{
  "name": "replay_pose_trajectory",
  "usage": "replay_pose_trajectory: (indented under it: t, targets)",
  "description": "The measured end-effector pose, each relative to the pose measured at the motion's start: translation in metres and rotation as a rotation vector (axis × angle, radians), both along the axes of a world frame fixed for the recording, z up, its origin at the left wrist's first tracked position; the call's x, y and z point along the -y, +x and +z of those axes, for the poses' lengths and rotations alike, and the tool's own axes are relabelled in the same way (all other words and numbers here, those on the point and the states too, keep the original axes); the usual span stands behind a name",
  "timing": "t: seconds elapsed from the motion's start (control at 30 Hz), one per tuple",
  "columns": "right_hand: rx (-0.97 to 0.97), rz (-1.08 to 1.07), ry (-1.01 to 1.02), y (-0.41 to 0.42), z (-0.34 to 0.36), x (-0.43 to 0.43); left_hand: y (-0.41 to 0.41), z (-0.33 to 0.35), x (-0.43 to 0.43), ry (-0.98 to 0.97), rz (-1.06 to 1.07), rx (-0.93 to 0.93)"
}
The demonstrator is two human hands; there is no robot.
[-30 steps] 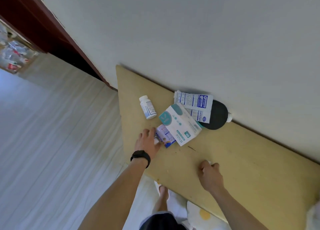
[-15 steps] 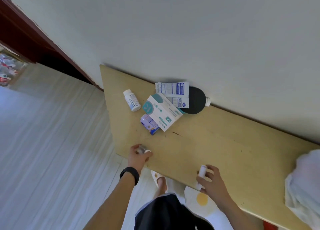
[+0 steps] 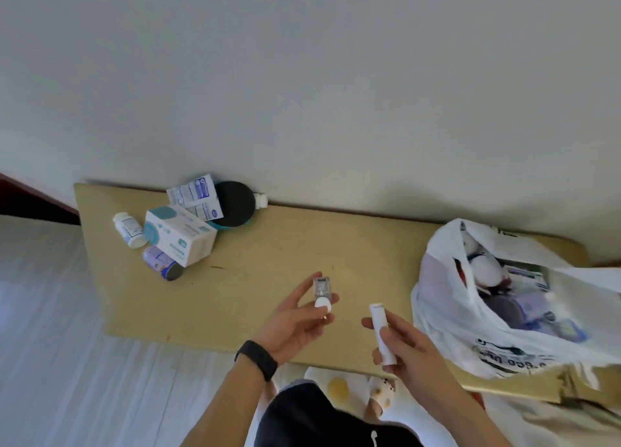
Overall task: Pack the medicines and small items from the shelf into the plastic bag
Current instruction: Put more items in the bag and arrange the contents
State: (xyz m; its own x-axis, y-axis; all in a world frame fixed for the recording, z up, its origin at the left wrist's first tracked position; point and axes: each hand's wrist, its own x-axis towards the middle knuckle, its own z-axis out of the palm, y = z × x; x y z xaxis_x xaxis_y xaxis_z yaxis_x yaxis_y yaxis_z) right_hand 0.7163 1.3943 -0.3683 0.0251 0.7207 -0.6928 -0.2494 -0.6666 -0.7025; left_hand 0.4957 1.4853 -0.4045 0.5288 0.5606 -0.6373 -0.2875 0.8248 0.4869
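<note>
Shelf (image 3: 285,258): yellowish board, back edge against the wall.
White-and-teal box (image 3: 179,233): near the shelf's left end.
Pill bottle (image 3: 129,230): on its side, just left of the box.
Purple-labelled bottle (image 3: 161,261): lying against the box's near edge.
Blue-printed sachets (image 3: 196,194): behind the box, toward the wall.
Black round item (image 3: 235,203): behind and right of the box, sachets overlapping it.
Plastic bag (image 3: 497,342): well apart, to the box's right, mouth open.

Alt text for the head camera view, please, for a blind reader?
A person's left hand holds a small vial and the right hand a white tube, over a yellow shelf. An open plastic bag sits right; a white box and pill bottle lie left.
</note>
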Motion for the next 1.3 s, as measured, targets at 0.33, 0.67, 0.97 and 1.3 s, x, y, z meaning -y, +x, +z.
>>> replay_pose_trajectory:
  t: [0.33, 0.67, 0.97, 1.3]
  targets:
    - [-0.075, -0.449, 0.102, 0.175, 0.034, 0.093, 0.225, 0.118, -0.009, 0.64, -0.602, -0.332]
    - [-0.038, -0.693, 0.106, 0.198, 0.035, 0.155, 0.36, 0.048, -0.021, 1.322, -1.569, -1.17]
    - [0.196, -0.575, 0.126, 0.213, 0.026, 0.155, 0.324, 0.028, 0.02, 1.513, -1.514, -1.112]
    - [1.085, 0.063, -0.148, 0.297, -0.003, 0.068, 0.299, 0.027, 0.053, 1.803, -1.749, -1.179]
